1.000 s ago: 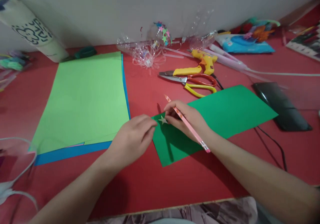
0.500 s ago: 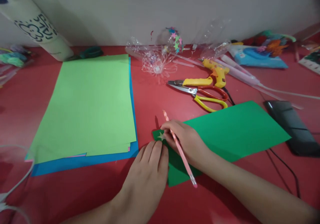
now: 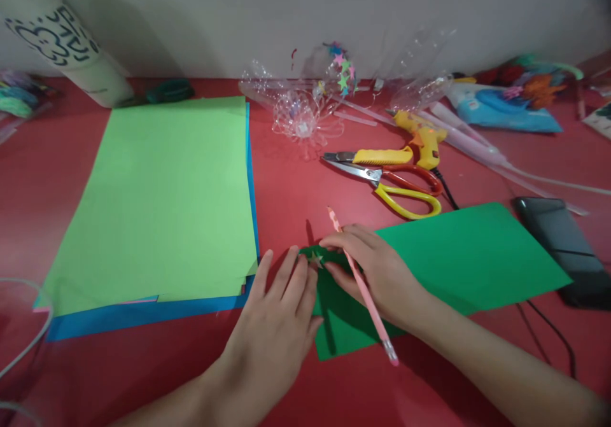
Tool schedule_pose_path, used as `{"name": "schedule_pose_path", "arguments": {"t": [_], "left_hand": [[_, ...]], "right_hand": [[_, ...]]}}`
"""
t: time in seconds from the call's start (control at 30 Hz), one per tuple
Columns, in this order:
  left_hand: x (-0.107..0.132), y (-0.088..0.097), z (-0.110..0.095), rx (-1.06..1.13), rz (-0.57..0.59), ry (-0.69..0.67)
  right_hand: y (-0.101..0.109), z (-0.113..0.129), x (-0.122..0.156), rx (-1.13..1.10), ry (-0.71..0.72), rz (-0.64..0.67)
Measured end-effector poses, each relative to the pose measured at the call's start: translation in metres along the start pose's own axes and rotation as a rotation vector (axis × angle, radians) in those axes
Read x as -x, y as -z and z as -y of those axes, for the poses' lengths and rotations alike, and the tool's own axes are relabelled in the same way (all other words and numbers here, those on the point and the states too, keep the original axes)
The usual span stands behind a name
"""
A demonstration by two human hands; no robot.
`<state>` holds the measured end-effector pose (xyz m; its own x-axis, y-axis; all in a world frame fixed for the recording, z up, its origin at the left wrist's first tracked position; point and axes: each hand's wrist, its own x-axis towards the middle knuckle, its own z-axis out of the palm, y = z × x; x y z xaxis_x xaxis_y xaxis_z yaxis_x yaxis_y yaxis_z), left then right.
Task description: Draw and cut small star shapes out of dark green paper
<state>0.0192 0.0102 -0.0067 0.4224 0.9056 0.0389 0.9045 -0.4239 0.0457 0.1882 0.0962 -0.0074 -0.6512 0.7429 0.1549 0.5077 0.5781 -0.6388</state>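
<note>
Slanting across the right hand, the pencil aims its tip away from the person and to the left, its eraser end near and to the right. It is gripped among that hand's fingers, with thumb and forefinger slightly parted. The tip hangs over the counter, beyond the far edge of the green sheet. The sheet's long axis runs from near left to far right. Near its far left corner, between the hands, is a small star. The left hand lies palm down over the sheet's left edge, fingers spread. The right hand hides part of the sheet; the star is blurred, and I cannot tell whether the fingertips touch it. The phone is cut off at the right, the bottle at the top.
</note>
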Motion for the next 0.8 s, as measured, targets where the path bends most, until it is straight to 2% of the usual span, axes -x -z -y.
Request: {"name": "schedule_pose_path", "arguments": {"t": [0.07, 0.13, 0.3, 0.47, 0.6, 0.8], "left_hand": [[-0.002, -0.001, 0.003, 0.005, 0.005, -0.008], [-0.005, -0.001, 0.004, 0.010, 0.019, -0.007], [-0.007, 0.010, 0.001, -0.038, 0.004, 0.022], [-0.005, 0.017, -0.011, -0.075, -0.045, -0.047], [-0.009, 0.013, -0.019, -0.069, -0.025, -0.012], [-0.012, 0.010, -0.010, -0.041, 0.007, -0.011]], "right_hand": [[0.007, -0.004, 0.006, 0.023, 0.044, 0.081], [0.010, -0.007, 0.013, 0.030, 0.030, 0.107], [0.010, -0.007, 0.020, -0.044, 0.026, -0.009], [0.014, -0.008, 0.010, -0.138, 0.103, 0.063], [0.011, -0.013, 0.009, -0.133, 0.148, 0.036], [0.005, -0.015, 0.013, -0.098, 0.251, 0.052]]}}
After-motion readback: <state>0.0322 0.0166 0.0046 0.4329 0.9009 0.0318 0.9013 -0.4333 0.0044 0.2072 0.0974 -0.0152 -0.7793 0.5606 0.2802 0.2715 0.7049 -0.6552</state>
